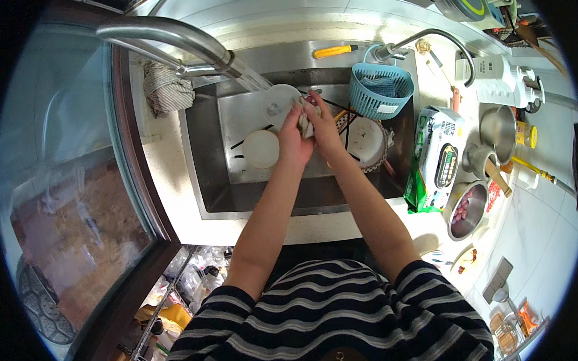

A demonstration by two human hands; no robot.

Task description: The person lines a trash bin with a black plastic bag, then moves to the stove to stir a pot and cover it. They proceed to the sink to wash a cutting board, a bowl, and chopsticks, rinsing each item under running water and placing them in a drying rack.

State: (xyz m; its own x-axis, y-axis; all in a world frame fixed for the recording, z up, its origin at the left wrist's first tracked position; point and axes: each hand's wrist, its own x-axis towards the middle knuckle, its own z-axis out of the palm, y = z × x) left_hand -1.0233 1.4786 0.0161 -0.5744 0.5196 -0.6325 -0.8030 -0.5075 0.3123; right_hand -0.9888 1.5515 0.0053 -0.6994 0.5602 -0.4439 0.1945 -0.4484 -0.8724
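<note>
Over the stainless steel sink (210,183), my left hand (294,139) and my right hand (324,126) are pressed together around a pale, crumpled cloth (307,125). Whether anything is wrapped inside the cloth is hidden by my fingers. Left of my hands, water runs from the large faucet (169,34) onto a translucent bowl (279,102). A small pale bowl (260,149) lies below that. To the right, a white dish with a patterned rim (366,144) holds bits of residue. Several dark chopsticks (347,133) lie across and beside it.
A blue plastic basket (381,98) hangs at the sink's right corner under a slim faucet (436,32). Behind lies a yellow-handled tool (334,51). A striped cloth (168,89) sits left. On the right counter are a packaged item (436,161) and a metal bowl of reddish fruit (467,212).
</note>
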